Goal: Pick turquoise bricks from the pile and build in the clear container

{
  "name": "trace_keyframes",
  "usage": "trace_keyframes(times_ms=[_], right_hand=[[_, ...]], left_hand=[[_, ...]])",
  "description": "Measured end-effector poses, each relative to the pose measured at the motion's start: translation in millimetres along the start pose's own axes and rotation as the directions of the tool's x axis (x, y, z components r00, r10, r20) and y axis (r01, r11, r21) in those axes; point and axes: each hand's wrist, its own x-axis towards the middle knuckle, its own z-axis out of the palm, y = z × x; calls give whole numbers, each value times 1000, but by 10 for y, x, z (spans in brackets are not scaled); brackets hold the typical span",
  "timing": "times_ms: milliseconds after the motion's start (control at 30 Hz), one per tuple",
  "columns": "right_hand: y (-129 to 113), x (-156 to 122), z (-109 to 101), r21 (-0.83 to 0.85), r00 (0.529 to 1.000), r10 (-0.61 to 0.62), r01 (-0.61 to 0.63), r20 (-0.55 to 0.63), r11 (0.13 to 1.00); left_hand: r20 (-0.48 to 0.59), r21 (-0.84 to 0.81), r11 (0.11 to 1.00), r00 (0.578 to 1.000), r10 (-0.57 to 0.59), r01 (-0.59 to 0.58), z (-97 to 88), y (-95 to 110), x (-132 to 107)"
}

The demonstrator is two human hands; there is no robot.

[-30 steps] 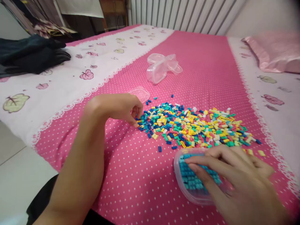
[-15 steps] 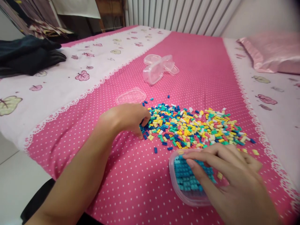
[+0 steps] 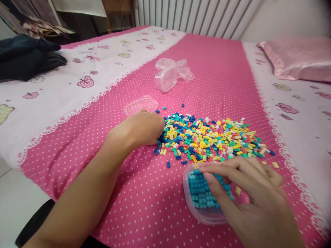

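A heap of small coloured bricks (image 3: 212, 139) in blue, yellow, teal, pink and white lies on the pink dotted bedspread (image 3: 144, 193). My left hand (image 3: 141, 129) rests at the heap's left edge, fingers curled down among dark blue bricks; what they hold is hidden. My right hand (image 3: 248, 196) lies over a clear plastic box (image 3: 190, 203) filled with neat rows of teal bricks, fingers stretched flat and pressing on the bricks. The box sits just in front of the heap.
A clear lid (image 3: 141, 104) lies just behind my left hand. Further back sit several empty clear boxes (image 3: 172, 73). Dark clothing (image 3: 28, 60) is at the far left, a pink pillow (image 3: 297, 58) at the far right. The bed's edge runs along the left.
My left hand has slid right, further into the heap's left edge, its fingers now curled under. My right hand stays on the teal bricks. The view has shifted slightly.
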Motion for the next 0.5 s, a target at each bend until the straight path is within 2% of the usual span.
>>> trace_keyframes(times_ms=[267, 400, 500], right_hand=[[5, 8, -5, -16, 1000, 14, -15, -23, 1000], [23, 55, -53, 17, 996, 52, -51, -67, 999], [18, 107, -98, 73, 990, 68, -60, -120, 996]], left_hand=[[-36, -24, 998, 997, 63, -64, -7, -80, 27], [-117, -242, 956, 983, 139, -164, -78, -165, -10], [-201, -458, 817, 936, 290, -351, -152, -62, -17]])
